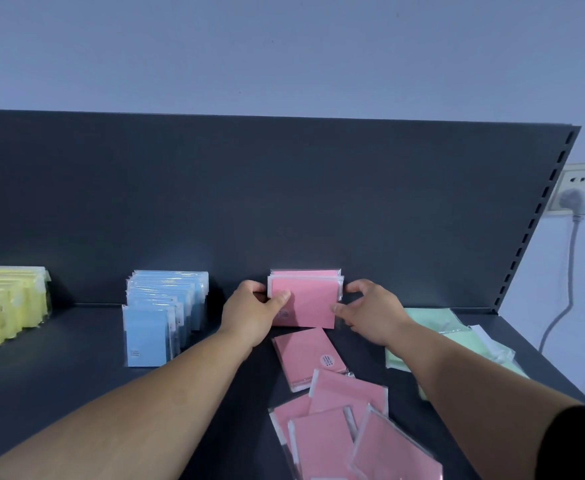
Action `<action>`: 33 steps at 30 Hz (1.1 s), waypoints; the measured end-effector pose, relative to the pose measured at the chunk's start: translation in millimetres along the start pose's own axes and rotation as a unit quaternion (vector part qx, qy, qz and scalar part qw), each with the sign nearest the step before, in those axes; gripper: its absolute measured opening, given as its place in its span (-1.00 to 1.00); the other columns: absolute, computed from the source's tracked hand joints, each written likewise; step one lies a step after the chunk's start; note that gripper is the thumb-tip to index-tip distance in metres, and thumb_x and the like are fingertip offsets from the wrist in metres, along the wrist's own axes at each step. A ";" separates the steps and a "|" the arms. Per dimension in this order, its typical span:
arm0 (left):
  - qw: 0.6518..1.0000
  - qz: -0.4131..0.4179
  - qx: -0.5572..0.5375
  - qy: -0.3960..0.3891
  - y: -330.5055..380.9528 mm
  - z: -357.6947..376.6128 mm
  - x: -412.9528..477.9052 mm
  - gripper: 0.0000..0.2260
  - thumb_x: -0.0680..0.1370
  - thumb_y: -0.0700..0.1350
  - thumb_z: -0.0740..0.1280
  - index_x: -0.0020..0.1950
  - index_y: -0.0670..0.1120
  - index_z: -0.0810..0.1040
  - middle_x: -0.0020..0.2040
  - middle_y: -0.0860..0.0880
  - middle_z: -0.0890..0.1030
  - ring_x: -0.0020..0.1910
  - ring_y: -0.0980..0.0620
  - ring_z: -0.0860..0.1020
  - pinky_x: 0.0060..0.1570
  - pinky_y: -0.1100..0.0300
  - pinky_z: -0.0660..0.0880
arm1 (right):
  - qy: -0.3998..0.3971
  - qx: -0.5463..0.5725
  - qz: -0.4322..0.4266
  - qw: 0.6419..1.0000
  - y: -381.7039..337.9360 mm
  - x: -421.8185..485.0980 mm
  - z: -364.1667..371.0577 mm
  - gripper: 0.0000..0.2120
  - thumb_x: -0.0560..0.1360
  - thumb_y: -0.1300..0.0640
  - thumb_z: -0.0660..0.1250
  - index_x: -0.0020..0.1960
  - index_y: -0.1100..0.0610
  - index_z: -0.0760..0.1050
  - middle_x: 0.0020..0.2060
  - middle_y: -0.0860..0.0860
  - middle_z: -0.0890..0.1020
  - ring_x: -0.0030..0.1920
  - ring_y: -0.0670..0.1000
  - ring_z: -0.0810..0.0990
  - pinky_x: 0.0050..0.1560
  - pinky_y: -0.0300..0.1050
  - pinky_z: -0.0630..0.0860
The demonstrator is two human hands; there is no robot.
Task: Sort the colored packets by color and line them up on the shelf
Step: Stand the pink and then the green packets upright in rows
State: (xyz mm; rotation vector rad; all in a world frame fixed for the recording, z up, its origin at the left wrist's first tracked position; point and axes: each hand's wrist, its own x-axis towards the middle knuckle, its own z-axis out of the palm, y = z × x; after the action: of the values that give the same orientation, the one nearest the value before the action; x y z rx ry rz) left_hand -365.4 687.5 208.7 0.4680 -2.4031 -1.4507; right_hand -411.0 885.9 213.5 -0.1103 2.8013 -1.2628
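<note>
Pinching from both sides, the left hand (253,311) and right hand (370,311) hold the standing pink packets (306,299) upright by the back panel (284,188), probably touching it. This looks like squaring the start of the pink row. Next, one of the loose pink packets (336,410) lying in front needs standing ahead of them. The dark shelf (76,368) also carries a yellow row (7,306), a blue row (161,317) and flat green packets (457,337). A wall socket (577,190) sits beyond.

Pale bluish wall (284,46) behind; a wall socket (577,178) (plug (573,199) and cable (571,271) in it) at right
</note>
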 end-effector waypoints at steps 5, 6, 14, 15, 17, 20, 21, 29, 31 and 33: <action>0.993 0.025 0.111 0.020 4.1 -12.9 -27.8 -0.56 0.42 0.17 0.44 0.10 -0.12 0.47 0.03 -0.01 0.56 -0.01 0.01 0.53 -0.04 0.18 0.44 | 0.023 -0.029 -0.012 0.999 -6.4 -22.5 -12.5 -0.63 0.38 -0.07 0.49 0.06 0.03 0.44 -0.06 0.00 0.63 -0.17 0.01 0.61 -0.07 -0.12 0.56; 0.988 0.031 0.149 -0.007 5.8 -15.9 -34.4 -0.55 0.40 0.20 0.45 0.07 -0.11 0.49 0.01 -0.01 0.57 -0.01 0.00 0.55 -0.04 0.16 0.46 | 0.014 -0.044 -0.028 0.999 -9.6 -30.0 -17.1 -0.67 0.36 -0.06 0.52 -0.02 0.04 0.46 -0.10 -0.02 0.63 -0.19 0.00 0.59 -0.11 -0.13 0.55; 0.921 0.018 0.337 -0.193 23.4 -16.3 -59.4 -0.37 0.25 0.28 0.52 0.17 -0.07 0.57 0.18 -0.03 0.53 0.09 -0.02 0.54 0.09 0.15 0.49 | -0.242 -0.262 -0.027 0.934 -18.5 -71.9 -34.9 -0.49 0.09 -0.32 0.57 -0.10 -0.03 0.67 -0.10 -0.05 0.70 -0.05 0.01 0.65 0.10 -0.09 0.55; 0.925 0.017 0.329 -0.191 24.5 -16.1 -61.4 -0.38 0.25 0.25 0.54 0.16 -0.08 0.55 0.15 -0.02 0.54 0.09 -0.03 0.54 0.07 0.15 0.49 | -0.237 -0.271 -0.031 0.932 -19.2 -73.9 -35.0 -0.50 0.11 -0.31 0.57 -0.10 -0.01 0.67 -0.09 -0.05 0.70 -0.01 0.01 0.65 0.12 -0.07 0.56; 0.937 0.006 0.298 -0.180 24.4 -16.4 -65.2 -0.43 0.26 0.16 0.57 0.13 -0.05 0.47 0.08 0.01 0.53 0.04 0.00 0.52 -0.02 0.16 0.47 | -0.235 -0.278 -0.038 0.930 -20.3 -77.5 -35.0 -0.54 0.17 -0.28 0.57 -0.11 0.01 0.68 -0.12 -0.04 0.70 -0.04 0.01 0.64 0.11 -0.05 0.57; 0.969 0.009 0.198 -0.144 18.5 -16.1 -65.1 -0.48 0.27 0.04 0.60 0.08 -0.01 0.42 0.05 0.03 0.56 0.01 0.02 0.53 -0.05 0.16 0.48 | -0.241 -0.259 -0.041 0.935 -18.2 -81.6 -37.4 -0.62 0.23 -0.22 0.57 -0.08 -0.01 0.66 -0.08 -0.05 0.70 -0.09 -0.05 0.60 0.10 -0.11 0.54; 0.980 0.009 0.151 -0.129 16.9 -16.3 -64.5 -0.53 0.30 -0.02 0.59 0.07 0.00 0.42 0.04 0.01 0.59 0.00 0.01 0.56 -0.01 0.12 0.51 | -0.242 -0.233 -0.039 0.941 -16.3 -83.0 -38.9 -0.68 0.25 -0.17 0.58 -0.09 -0.05 0.65 -0.09 -0.07 0.70 -0.11 -0.07 0.60 0.04 -0.16 0.54; 0.994 0.030 -0.071 -0.074 13.9 -19.3 -62.0 -0.79 0.52 -0.19 0.40 0.16 -0.07 0.58 0.04 0.00 0.66 0.01 0.07 0.62 0.06 0.21 0.52 | -0.235 0.129 0.029 0.963 -9.1 -78.8 -56.8 -0.89 0.52 0.17 0.40 0.04 0.12 0.61 -0.20 0.00 0.68 -0.23 -0.05 0.63 -0.18 -0.16 0.57; 0.992 0.026 -0.096 -0.072 15.8 -19.1 -62.6 -0.82 0.54 -0.18 0.37 0.14 -0.05 0.59 0.06 0.01 0.65 0.05 0.08 0.61 0.07 0.23 0.49 | -0.208 0.187 0.036 0.960 -8.8 -76.2 -58.6 -0.89 0.55 0.14 0.37 0.07 0.12 0.58 -0.16 0.02 0.66 -0.19 -0.02 0.63 -0.19 -0.09 0.62; 0.990 0.018 -0.119 -0.080 18.2 -18.6 -64.0 -0.83 0.57 -0.16 0.34 0.14 -0.02 0.58 0.06 0.04 0.65 0.07 0.09 0.60 0.05 0.25 0.47 | -0.180 0.232 0.036 0.955 -9.1 -75.7 -58.3 -0.88 0.57 0.12 0.34 0.09 0.11 0.56 -0.12 0.04 0.65 -0.20 0.00 0.62 -0.26 -0.10 0.61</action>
State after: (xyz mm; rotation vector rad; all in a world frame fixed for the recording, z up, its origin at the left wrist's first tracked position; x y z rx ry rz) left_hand -302.1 707.5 228.0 0.2606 -2.2994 -1.7905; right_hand -340.5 930.3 261.2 -0.1865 2.1300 -1.6479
